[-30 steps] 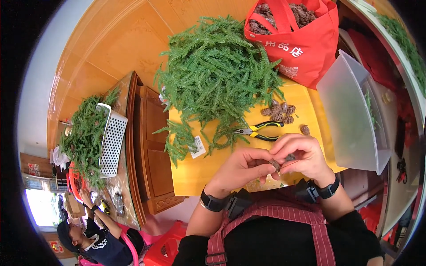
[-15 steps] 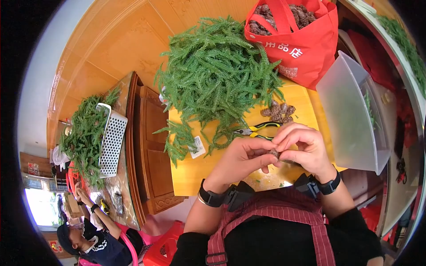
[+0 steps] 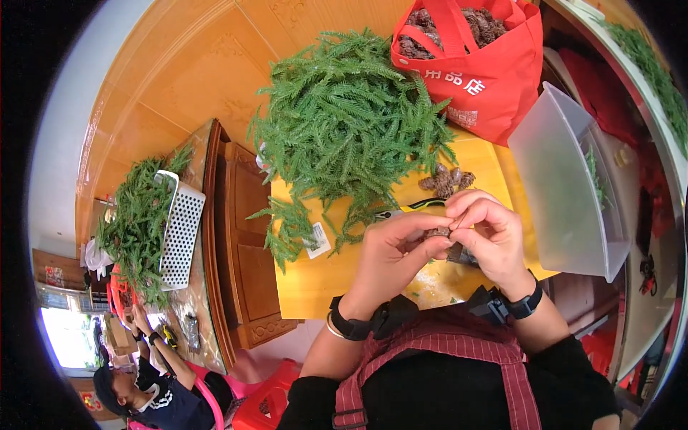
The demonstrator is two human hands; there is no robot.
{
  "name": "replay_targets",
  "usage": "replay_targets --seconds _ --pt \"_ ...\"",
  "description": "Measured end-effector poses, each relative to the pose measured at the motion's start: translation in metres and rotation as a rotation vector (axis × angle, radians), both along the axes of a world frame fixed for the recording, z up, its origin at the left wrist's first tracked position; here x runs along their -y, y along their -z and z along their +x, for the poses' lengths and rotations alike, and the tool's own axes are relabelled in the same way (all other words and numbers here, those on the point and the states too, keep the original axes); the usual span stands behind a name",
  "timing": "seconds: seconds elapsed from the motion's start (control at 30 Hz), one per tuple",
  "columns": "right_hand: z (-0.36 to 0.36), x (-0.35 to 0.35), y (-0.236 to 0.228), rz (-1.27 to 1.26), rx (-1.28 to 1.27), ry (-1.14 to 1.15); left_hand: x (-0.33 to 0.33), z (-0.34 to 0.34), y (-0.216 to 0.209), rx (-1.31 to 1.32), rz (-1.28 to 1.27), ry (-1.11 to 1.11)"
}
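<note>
Over the front of the yellow table (image 3: 315, 287), my left hand (image 3: 387, 254) pinches a small brown pine cone (image 3: 437, 231) between thumb and fingers. The fingers of my right hand (image 3: 494, 240) are pressed together at the cone's right end. Whatever they grip there is too small to make out. Just beyond my hands lie pliers with yellow and black handles (image 3: 428, 203), partly covered by my fingers. Several loose pine cones (image 3: 446, 180) rest behind the pliers. Something dark (image 3: 464, 256) shows on the table below my right hand.
A big heap of green artificial sprigs (image 3: 351, 122) covers the table's far side, near a white card (image 3: 317, 240). A red bag (image 3: 494, 100) of pine cones stands behind, a translucent bin (image 3: 566, 193) at right. At left, a co-worker (image 3: 165, 387) sits by a white perforated basket (image 3: 183, 233).
My hands have shifted slightly and turned, so more of the pine cone shows. They now cover more of the pliers. The co-worker's hands have moved slightly.
</note>
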State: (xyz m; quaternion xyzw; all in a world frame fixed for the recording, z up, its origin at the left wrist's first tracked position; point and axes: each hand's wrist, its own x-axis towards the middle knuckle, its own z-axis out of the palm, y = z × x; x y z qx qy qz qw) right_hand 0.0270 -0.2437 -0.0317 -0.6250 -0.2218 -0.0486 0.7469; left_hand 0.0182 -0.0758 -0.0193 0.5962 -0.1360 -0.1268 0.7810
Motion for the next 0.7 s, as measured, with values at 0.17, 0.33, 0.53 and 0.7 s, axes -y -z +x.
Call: replay_targets --seconds 0.17,0.33,0.53,0.7 --pt "-0.003 -0.002 0.011 0.004 -0.043 0.047 0.001 -0.001 0.009 0.366 0.238 -0.115" --pt "0.007 0.018 -0.008 -0.29 -0.238 0.05 -0.008 -0.001 0.008 0.166 0.151 -0.209" --pt "0.021 0.01 0.028 -1.117 0.202 -0.025 -0.015 0.001 0.007 0.043 0.004 -0.247" --pt "0.027 -0.008 0.042 -1.255 0.314 0.034 -0.02 -0.003 0.006 0.043 -0.083 -0.118"
